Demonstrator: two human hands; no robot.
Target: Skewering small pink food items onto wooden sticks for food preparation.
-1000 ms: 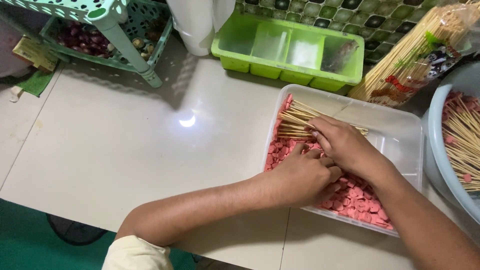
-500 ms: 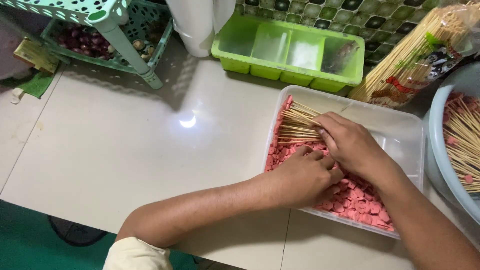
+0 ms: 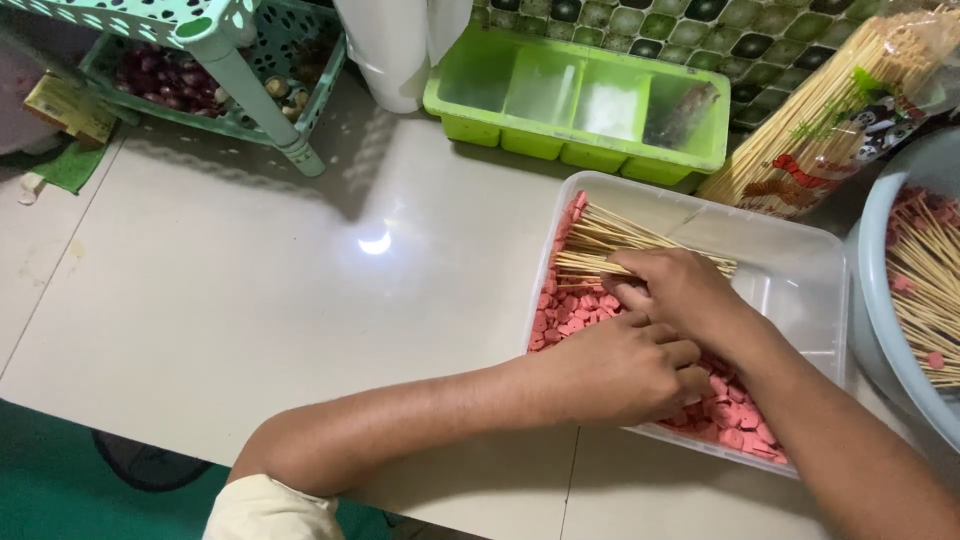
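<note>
Both hands, left (image 3: 625, 370) and right (image 3: 680, 290), rest curled on pink pieces (image 3: 575, 310) beside bamboo skewers (image 3: 600, 240) in one clear tub (image 3: 800, 260); grip unclear.

Green divided tray (image 3: 560, 140): against tiled wall (image 3: 760, 50).
Mint rack (image 3: 235, 75): dark produce, possibly onions.
Packaged skewers (image 3: 830, 120): leaning, right.
Grey basin (image 3: 880, 310): far right.

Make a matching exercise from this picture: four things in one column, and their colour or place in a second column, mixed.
Things:
1. divided tray
2. clear tub
3. pink pieces
4. loose skewers

Descriptions:
a. lying at the tub's far end
b. bright green
c. under both hands
d. small, heaped inside the tub

Pairs: 1-b, 2-c, 3-d, 4-a
</note>
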